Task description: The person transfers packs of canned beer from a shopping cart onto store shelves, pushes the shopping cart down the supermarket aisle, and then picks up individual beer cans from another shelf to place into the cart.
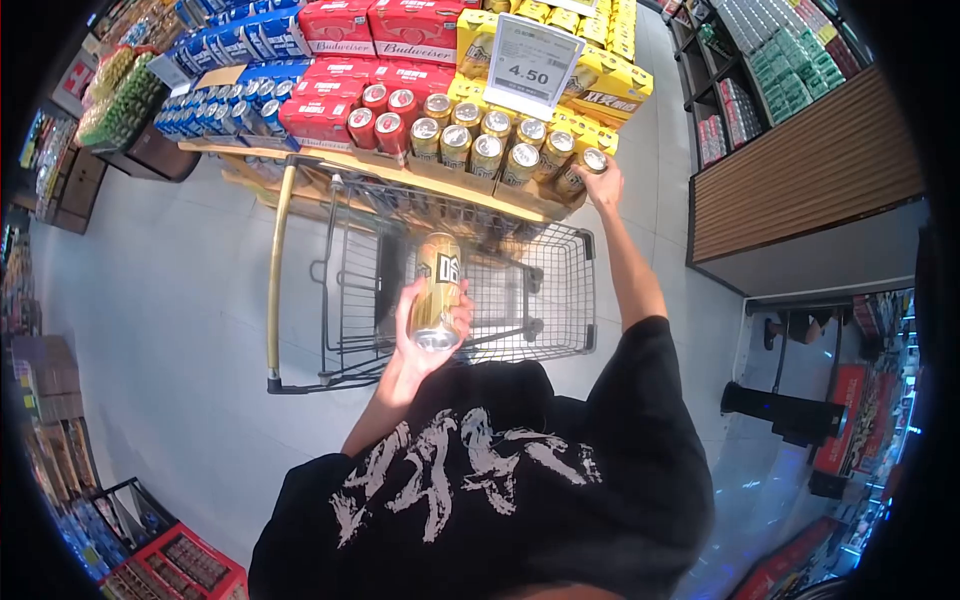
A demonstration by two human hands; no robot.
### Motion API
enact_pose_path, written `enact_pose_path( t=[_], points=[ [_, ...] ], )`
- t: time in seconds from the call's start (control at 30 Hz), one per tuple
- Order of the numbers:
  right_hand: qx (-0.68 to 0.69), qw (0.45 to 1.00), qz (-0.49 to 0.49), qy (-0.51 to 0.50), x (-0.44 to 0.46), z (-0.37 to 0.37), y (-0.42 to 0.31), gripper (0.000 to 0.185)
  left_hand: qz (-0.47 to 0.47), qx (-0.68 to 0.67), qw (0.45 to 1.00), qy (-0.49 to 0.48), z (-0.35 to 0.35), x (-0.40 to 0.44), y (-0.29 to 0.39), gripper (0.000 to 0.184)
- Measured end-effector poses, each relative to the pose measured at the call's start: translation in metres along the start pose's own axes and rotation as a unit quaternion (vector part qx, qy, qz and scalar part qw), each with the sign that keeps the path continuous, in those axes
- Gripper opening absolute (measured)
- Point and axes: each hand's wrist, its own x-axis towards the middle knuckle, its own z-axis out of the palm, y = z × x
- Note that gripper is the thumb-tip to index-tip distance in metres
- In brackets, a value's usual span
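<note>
We are clasping a gold can (438,285) in our left hand (412,348), fingers curling around its lower part, and it is showing in front of the shopping cart (587,290). With our right hand (604,185), we are gripping a second can (594,161) near its top, just past the cart's far right corner. Beyond the cart, rows of gold cans (487,152) are standing and a price sign (532,68) is reading 4.50. Beyond the cart's left half, we are facing red Budweiser boxes (330,92).

One gold can (439,290) is held midair — second can (592,159) grasped lid-up.
</note>
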Motion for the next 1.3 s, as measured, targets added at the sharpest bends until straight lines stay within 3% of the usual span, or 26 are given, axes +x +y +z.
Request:
enact_pose_path(
  t=[0.07, 0.1, 0.2, 0.23, 0.33, 0.4, 0.47, 0.53, 0.6, 0.8, 0.83, 0.97, 1.03, 1.13, 1.2, 1.23, 1.27, 1.3],
  points=[
    [0.044, 0.997, -0.022, 0.066, -0.009, -0.008, 0.003, 0.08, 0.019, 0.035, 0.999, 0.024, 0.003, -0.004, 0.001, 0.062],
    [0.088, 0.992, -0.032, 0.085, -0.017, -0.014, 0.003, 0.072, 0.029, 0.036, 0.998, 0.037, 0.004, -0.005, 0.001, 0.061],
    [0.286, 0.957, -0.035, 0.024, -0.041, -0.053, -0.012, 0.073, 0.055, 0.037, 0.995, 0.075, 0.004, -0.005, 0.0, 0.06],
    [0.301, 0.952, -0.049, -0.02, -0.052, -0.069, -0.019, 0.059, 0.062, 0.038, 0.994, 0.081, 0.005, -0.001, 0.0, 0.059],
    [0.415, 0.898, 0.106, -0.101, -0.089, -0.081, -0.012, 0.051, 0.037, 0.017, 0.997, 0.061, 0.012, 0.008, 0.005, 0.059],
    [0.545, 0.812, 0.164, -0.131, -0.146, -0.087, -0.06, 0.046, 0.006, -0.032, 0.998, 0.056, 0.011, 0.012, 0.002, 0.059],
    [0.568, 0.751, 0.273, -0.198, -0.191, -0.09, -0.072, 0.048, 0.011, -0.06, 0.997, 0.048, 0.015, 0.018, -0.004, 0.063],
    [0.633, 0.658, 0.299, -0.276, -0.223, -0.074, -0.066, 0.05, 0.005, -0.094, 0.992, 0.079, 0.019, 0.023, -0.01, 0.062],
    [0.614, 0.635, 0.374, -0.283, -0.257, -0.075, -0.084, 0.049, 0.023, -0.089, 0.991, 0.098, 0.009, 0.029, -0.015, 0.059],
    [0.614, 0.597, 0.396, -0.333, -0.287, -0.053, -0.067, 0.046, 0.052, -0.058, 0.983, 0.166, 0.001, 0.022, -0.027, 0.048],
    [0.613, 0.597, 0.389, -0.341, -0.285, -0.048, -0.063, 0.052, 0.063, -0.048, 0.977, 0.198, -0.001, 0.021, -0.028, 0.052],
    [0.551, 0.652, 0.403, -0.33, -0.292, -0.069, -0.074, 0.047, 0.048, 0.016, 0.984, 0.173, -0.006, 0.004, -0.026, 0.056],
    [0.558, 0.694, 0.351, -0.288, -0.292, -0.059, -0.061, 0.044, 0.05, 0.094, 0.987, 0.118, -0.013, -0.005, -0.022, 0.055],
    [0.546, 0.77, 0.259, -0.207, -0.299, -0.061, -0.059, 0.043, 0.112, 0.223, 0.955, 0.157, -0.016, -0.022, -0.02, 0.047],
    [0.442, 0.862, 0.167, -0.185, -0.295, -0.061, -0.04, 0.046, 0.137, 0.341, 0.916, 0.159, -0.027, -0.034, -0.006, 0.044],
    [0.401, 0.89, 0.101, -0.19, -0.296, -0.064, -0.038, 0.049, 0.23, 0.428, 0.86, 0.155, -0.029, -0.036, -0.005, 0.049],
    [0.358, 0.912, 0.035, -0.194, -0.296, -0.067, -0.037, 0.053, 0.319, 0.508, 0.787, 0.148, -0.029, -0.038, -0.003, 0.058],
    [0.362, 0.909, 0.037, -0.201, -0.3, -0.067, -0.042, 0.059, 0.311, 0.541, 0.763, 0.167, -0.032, -0.042, 0.005, 0.076]
  ],
)
